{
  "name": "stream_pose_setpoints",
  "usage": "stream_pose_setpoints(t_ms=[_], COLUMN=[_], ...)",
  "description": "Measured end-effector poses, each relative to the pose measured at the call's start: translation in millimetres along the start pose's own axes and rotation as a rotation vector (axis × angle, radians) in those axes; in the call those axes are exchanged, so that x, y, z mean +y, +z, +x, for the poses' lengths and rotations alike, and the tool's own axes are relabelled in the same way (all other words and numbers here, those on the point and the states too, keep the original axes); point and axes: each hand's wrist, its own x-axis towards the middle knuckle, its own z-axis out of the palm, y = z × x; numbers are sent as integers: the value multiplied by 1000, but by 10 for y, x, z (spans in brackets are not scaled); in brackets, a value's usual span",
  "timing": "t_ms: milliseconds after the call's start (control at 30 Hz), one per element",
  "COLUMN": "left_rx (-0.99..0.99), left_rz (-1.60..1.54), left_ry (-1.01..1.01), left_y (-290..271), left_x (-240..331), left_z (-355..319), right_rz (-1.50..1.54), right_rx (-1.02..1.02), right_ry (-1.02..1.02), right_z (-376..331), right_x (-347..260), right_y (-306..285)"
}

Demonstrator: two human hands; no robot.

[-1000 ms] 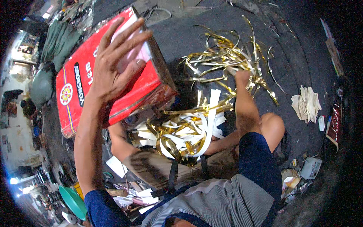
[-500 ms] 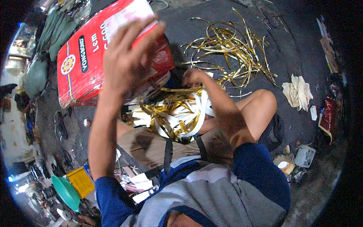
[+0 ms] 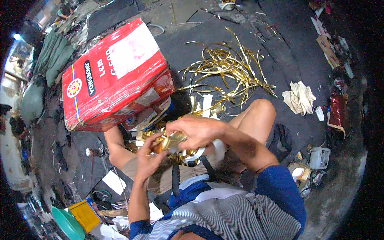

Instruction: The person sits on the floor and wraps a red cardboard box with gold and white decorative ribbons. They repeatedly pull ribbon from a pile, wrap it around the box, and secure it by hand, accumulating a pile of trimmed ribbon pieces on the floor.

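Both of my hands meet over a heap of gold and white strips [image 3: 191, 155] in my lap. My left hand [image 3: 149, 159] has its thumb and fingers closed on the left part of a shiny gold strip [image 3: 174, 142]. Above it, my right hand [image 3: 197, 130] curls over the same strip from the right, its fingertips partly hidden. The strip looks bent or folded between the hands, with some blur. A white strip [image 3: 207, 105] sticks up from the heap just beyond my right hand.
A big red carton [image 3: 100, 96] stands at the far left, close to my hands. Beyond my right knee lies a tangled pile of narrow gold strips [image 3: 230, 68]. A crumpled cream cloth [image 3: 298, 98] lies to the right. A green basin [image 3: 66, 224] and a yellow container [image 3: 85, 216] sit at the lower left.
My left hand has come down from in front of the red carton to my lap. My right hand has moved nearer and left, and both now hold the gold strip.
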Motion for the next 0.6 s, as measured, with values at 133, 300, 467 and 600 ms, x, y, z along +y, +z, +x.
stream_pose_setpoints(t_ms=[133, 300, 467, 600], left_rx=[135, 369, 247, 123], left_rz=[121, 360, 379, 430], left_ry=[70, 178, 76, -36], left_y=[-554, -1512, -2028, -1856], left_x=[521, 999, 1183, 584], left_z=[-117, -117, 18, -217], right_rz=[-93, -205, -420, -457], right_rx=[255, 356, 451, 570], right_ry=[-203, -195, -88, -44], right_z=[-85, 302, 666, 497], right_x=[-566, -818, -766, -934], right_y=[-584, -1265, -1693, -2128])
